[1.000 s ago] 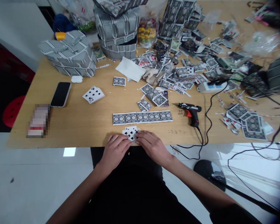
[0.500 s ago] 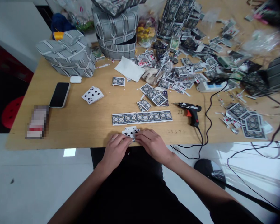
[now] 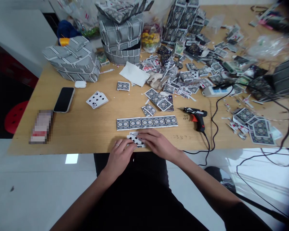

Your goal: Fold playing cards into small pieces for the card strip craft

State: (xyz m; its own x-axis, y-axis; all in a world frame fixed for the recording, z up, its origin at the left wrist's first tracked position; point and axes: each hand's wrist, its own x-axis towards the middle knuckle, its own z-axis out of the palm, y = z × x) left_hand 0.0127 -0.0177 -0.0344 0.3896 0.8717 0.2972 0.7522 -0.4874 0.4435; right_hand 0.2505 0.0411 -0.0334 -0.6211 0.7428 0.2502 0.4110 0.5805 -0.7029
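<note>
A playing card (image 3: pixel 134 137), an eight with black pips, lies face up at the table's front edge. My left hand (image 3: pixel 120 154) grips its left and lower side, fingers pressed together; a ring is on one finger. My right hand (image 3: pixel 156 142) has its fingers over the card's right part and holds it too. Part of a patterned card back shows at the lower edge. Just beyond my hands lies a joined strip of patterned card backs (image 3: pixel 146 122). A face-up card stack (image 3: pixel 97 99) sits to the left, and loose folded cards (image 3: pixel 159 99) lie behind the strip.
On the right are a glue gun (image 3: pixel 196 117) with a black cable, a power strip (image 3: pixel 218 91) and more cards (image 3: pixel 260 126). A phone (image 3: pixel 64 99) and earbud case (image 3: pixel 80 84) lie left. Woven card bags (image 3: pixel 121 38) and a large heap of folded cards (image 3: pixel 190 73) fill the back.
My right hand has slid slightly left and up over the card, its fingers now covering more of it. My left hand stays on the card. The whole view has shifted slightly.
</note>
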